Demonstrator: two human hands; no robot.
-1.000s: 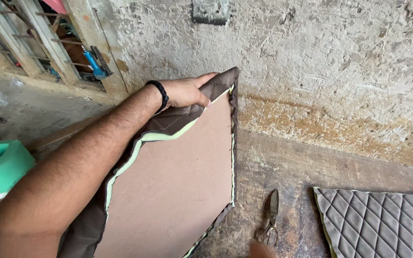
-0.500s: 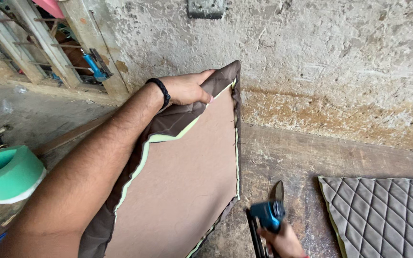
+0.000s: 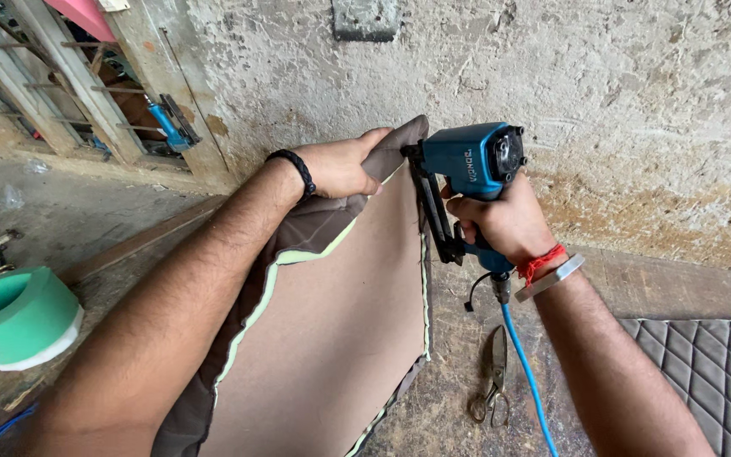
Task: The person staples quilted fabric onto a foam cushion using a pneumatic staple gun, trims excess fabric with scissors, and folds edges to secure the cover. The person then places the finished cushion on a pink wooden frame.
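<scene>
Item, my left hand (image 3: 340,165): closed in a pinch on the brown fabric (image 3: 315,228), pulling it over the top corner of the board (image 3: 332,338), which stands on edge on the floor against the rough wall (image 3: 619,101). Item, my right hand (image 3: 501,222): wrapped tight round the grip of the blue staple gun (image 3: 467,165), whose long nose lies along the board's right edge just below the corner; a blue hose (image 3: 524,364) runs down from its handle. Item, scissors (image 3: 491,372): lying flat on the floor beside the board's right edge. Item, quilted panel (image 3: 704,372), lower right, and a green foam roll (image 3: 14,317), far left. Risks, as I judge them: my left fingertips sit near the nose, so a shot placed high could catch them; if my pinch slackens, the fabric could pucker or slip off the corner; the board, balanced on its edge, could shift under the gun's push; the hose could snag on the scissors. Unclear: my trigger finger is hidden behind the gun's body, the nose tip is hard to make out against the edge, the board's lower part is cut off, and its front face cannot be seen.
</scene>
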